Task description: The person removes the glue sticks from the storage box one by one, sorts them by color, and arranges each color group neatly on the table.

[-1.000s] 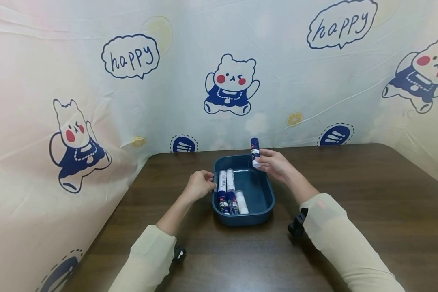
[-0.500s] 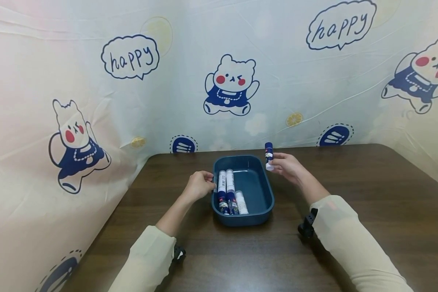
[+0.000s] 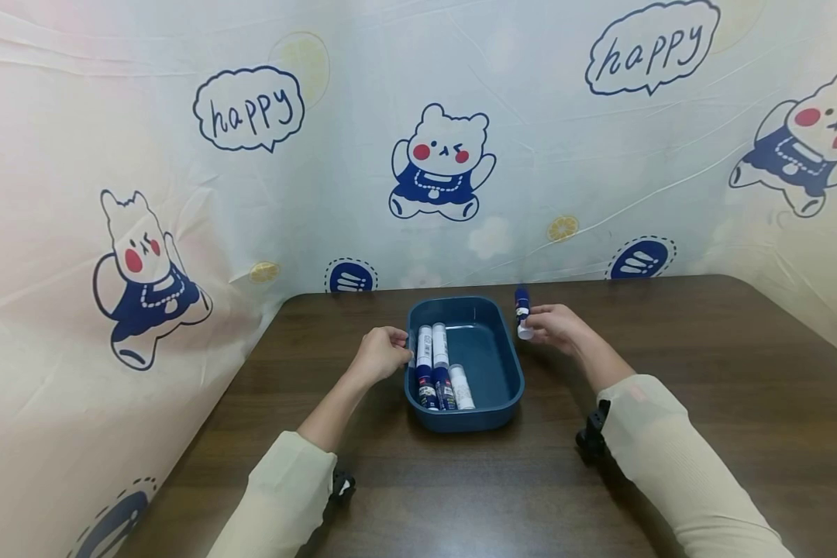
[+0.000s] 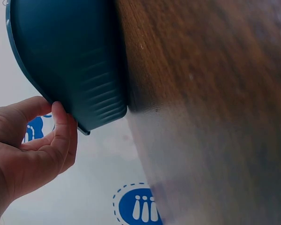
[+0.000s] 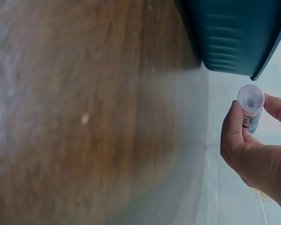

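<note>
In the head view, a dark blue-green plastic bin [image 3: 466,419] sits on the table with several white and blue glue sticks [image 3: 458,387] along its left side. My left hand [image 3: 379,355] pinches the bin's left rim; thumb and fingers meet at that edge in the left wrist view, below the ribbed wall [image 4: 93,84]. Just outside the bin's far right corner, my right hand [image 3: 556,327] holds a glue stick [image 3: 522,308] upright, blue cap up and white base down. The right wrist view shows the hollow white base [image 5: 251,97] between thumb and fingers.
The brown wooden table [image 3: 697,403] spreads out around the bin. Behind its far edge hangs a pale curtain [image 3: 530,155] printed with cartoon bears. Black wrist cameras [image 3: 590,435] are strapped at both cuffs.
My right hand has carried the glue stick from over the bin's far right corner out to the right, then lowered it toward the table. The left hand and the bin stay put.
</note>
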A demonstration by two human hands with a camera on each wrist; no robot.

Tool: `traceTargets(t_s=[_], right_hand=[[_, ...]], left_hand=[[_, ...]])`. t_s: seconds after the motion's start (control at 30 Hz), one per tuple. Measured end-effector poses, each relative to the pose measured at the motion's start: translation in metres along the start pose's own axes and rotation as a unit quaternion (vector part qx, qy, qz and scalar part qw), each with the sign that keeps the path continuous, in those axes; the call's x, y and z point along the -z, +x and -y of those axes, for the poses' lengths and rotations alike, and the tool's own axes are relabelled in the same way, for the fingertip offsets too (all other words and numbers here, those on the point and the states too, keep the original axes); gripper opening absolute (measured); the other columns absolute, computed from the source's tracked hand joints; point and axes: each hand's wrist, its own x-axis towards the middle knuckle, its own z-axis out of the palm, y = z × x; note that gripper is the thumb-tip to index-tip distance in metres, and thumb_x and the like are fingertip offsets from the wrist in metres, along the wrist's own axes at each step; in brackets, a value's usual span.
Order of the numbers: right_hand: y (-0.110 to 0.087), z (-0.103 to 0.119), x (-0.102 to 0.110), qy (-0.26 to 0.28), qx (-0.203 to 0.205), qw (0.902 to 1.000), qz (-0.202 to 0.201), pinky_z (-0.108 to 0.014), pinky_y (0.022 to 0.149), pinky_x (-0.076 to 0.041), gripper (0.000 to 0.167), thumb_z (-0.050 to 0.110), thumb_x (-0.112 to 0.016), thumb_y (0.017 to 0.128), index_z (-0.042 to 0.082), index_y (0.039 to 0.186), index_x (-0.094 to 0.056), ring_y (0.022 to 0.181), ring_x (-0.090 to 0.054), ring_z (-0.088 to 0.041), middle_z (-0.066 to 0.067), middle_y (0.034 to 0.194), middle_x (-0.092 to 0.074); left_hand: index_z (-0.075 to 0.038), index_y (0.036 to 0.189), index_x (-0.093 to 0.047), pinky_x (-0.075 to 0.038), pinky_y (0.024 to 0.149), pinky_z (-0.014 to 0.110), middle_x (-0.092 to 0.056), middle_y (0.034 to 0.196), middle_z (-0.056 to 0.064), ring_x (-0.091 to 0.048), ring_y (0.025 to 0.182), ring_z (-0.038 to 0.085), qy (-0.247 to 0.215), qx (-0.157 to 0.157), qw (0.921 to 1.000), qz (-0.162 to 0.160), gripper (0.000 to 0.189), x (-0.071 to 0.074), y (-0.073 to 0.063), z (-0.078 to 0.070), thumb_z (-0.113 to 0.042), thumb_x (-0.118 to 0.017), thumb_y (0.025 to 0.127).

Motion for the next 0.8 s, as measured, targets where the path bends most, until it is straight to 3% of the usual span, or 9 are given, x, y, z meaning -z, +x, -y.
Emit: traceTargets(t_s=[0.23, 0.57, 0.8], right_hand=[[0.0, -0.003, 0.002, -0.016, -0.021, 0.9996, -0.009, -0.033, 0.09, -0.045, 0.062, 0.001, -0.05, 0.089, -0.01, 0.141, -0.018, 0.104, -0.05, -0.026, -0.031, 0.136, -0.031], [-0.001, -0.005, 0.004, -0.089, -0.041, 0.995, -0.018, -0.029, 0.08, -0.05, 0.059, 0.002, -0.051, 0.089, -0.013, 0.138, -0.023, 0.095, -0.054, -0.021, -0.03, 0.132, -0.037], [0.011, -0.013, 0.014, -0.116, -0.058, 0.9915, 0.001, -0.027, 0.069, -0.052, 0.058, 0.005, -0.06, 0.084, -0.015, 0.133, -0.034, 0.071, -0.055, -0.017, -0.027, 0.115, -0.046]], left_hand=[[0.003, 0.114, -0.059, -0.053, 0.071, 0.032, -0.061, 0.097, 0.012, -0.062, 0.075, 0.019, -0.002, 0.006, 1.0, 0.001, 0.032, 0.0, 0.001, 0.0, -0.004, -0.064, 0.083], [0.003, 0.115, -0.059, -0.053, 0.073, 0.033, -0.061, 0.097, 0.012, -0.062, 0.075, 0.02, -0.003, 0.012, 0.9999, 0.003, 0.032, 0.0, 0.001, 0.0, -0.004, -0.064, 0.084], [0.003, 0.116, -0.058, -0.053, 0.074, 0.033, -0.061, 0.098, 0.013, -0.062, 0.076, 0.02, -0.005, 0.015, 0.9999, 0.004, 0.033, 0.0, 0.001, -0.001, -0.003, -0.063, 0.084]])
